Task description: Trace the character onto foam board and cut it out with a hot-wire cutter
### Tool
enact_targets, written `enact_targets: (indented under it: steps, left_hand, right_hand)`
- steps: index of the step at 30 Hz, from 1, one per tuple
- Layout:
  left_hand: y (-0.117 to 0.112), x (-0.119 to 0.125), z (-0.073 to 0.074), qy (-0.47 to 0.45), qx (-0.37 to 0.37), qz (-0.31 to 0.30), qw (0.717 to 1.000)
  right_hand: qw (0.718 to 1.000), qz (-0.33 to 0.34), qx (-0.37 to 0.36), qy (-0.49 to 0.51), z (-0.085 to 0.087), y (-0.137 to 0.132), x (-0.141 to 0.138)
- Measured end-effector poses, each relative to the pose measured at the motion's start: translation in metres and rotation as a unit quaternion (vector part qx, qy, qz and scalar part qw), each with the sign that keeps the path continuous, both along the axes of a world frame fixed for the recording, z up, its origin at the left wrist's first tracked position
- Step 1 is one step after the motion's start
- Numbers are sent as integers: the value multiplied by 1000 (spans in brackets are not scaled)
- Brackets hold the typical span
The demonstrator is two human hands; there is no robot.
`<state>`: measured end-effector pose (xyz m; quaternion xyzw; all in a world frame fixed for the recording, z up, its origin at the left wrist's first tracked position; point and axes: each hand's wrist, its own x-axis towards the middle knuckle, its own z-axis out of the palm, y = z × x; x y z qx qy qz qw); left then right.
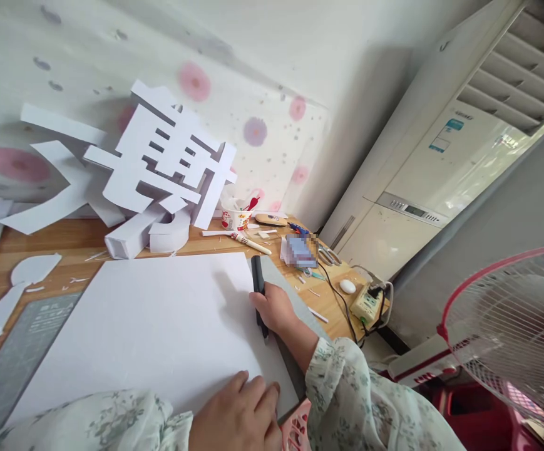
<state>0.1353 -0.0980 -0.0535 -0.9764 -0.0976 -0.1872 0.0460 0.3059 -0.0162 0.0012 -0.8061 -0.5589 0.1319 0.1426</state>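
A large white sheet of paper or card [144, 326] lies over a grey-green cutting mat [41, 332] on the wooden table. My right hand [276, 307] is closed around a black utility knife [258, 275] at the sheet's right side. The knife's narrow tip points down toward me, near the sheet's right edge. Flat on the near edge of the sheet rests my left hand [238, 410], with its fingers stretched out and nothing in them.
White cut-out characters with depth [135, 156] lean against the wall. Behind the sheet stand a paper cup [235, 218], a craft knife [253, 243] and scissors [330, 255]. A power strip [368, 304] sits at the table's right end, near a fan [516, 313]. Paper scraps lie about.
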Motion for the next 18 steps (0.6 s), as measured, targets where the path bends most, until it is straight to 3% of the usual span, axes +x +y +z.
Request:
enact_targets:
  steps: [5,10,14,18]
  left_hand:
    - [4,-2,-12,-17,-25,68,997]
    - [10,0,-14,-47,8,36,998]
    - [6,-3,8,-25,-18,29,999]
    - [2,-6,46,140,-87,11,986]
  right_hand:
    - [1000,6,4,7,1,-2,0]
    - [1000,12,21,12,4,-2,-1]
    - [999,18,33,28,2,-4,2]
    - [998,13,46,49,-4,-6,8]
